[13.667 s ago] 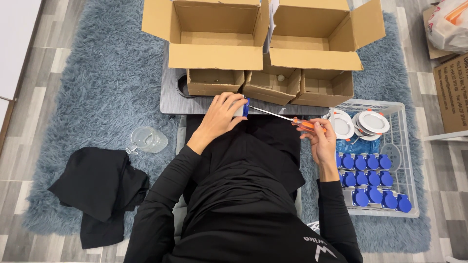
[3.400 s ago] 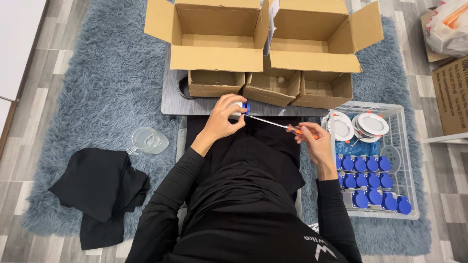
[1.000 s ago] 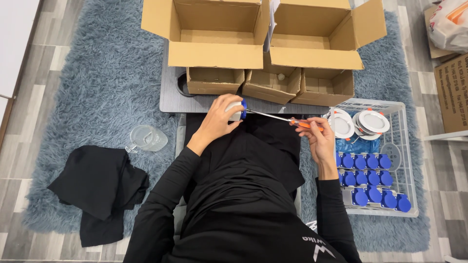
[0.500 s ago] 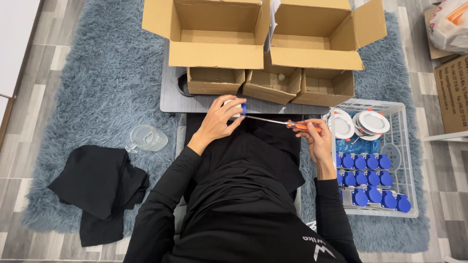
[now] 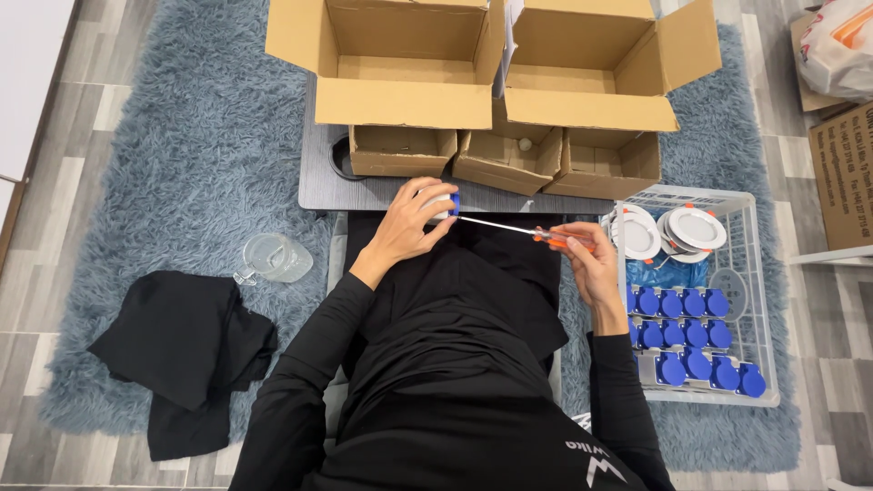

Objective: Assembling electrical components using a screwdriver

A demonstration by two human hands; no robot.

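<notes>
While you sit on the shaggy blue-grey rug in black sleeves, your left hand curls its fingers tight around a small white and blue part, holding it just above your lap at the near edge of the low grey table. Your right hand is closed on the orange handle of a screwdriver, whose thin shaft runs left so that its tip meets the part. Just right of that hand, a white wire basket holds rows of blue caps and, at its far end, round white fixtures. Left of you lie a black cloth and a clear glass jug. Farther off, three small open cardboard boxes sit on the table, with two large open cartons behind them.
</notes>
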